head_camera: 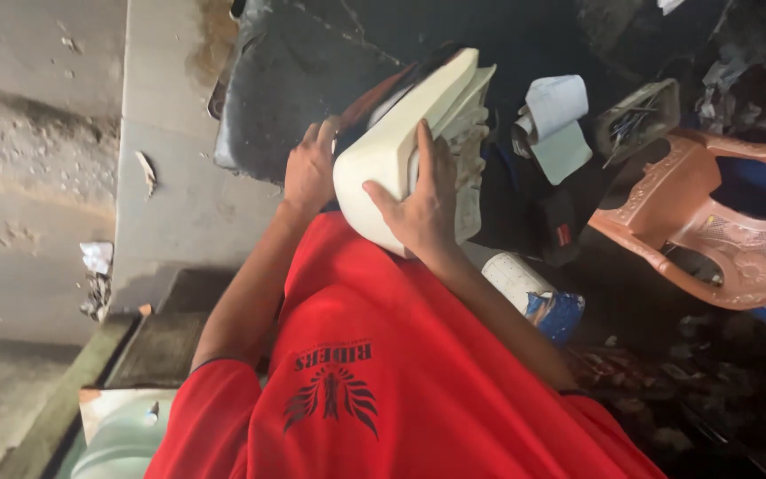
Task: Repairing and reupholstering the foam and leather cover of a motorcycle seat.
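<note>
I hold a cream-white curved moulded panel up in front of my chest, above my red shirt. My left hand grips its far left side, partly hidden behind the panel. My right hand lies flat over its front face, fingers spread and pointing up. Behind the white face the panel shows dirty inner ribs and a dark strip with a reddish edge along its upper left.
A black padded slab leans behind the panel. To the right are a folded white sheet, a small tray of metal bits, a pink-brown plastic chair and a white-and-blue roll. A concrete wall stands left.
</note>
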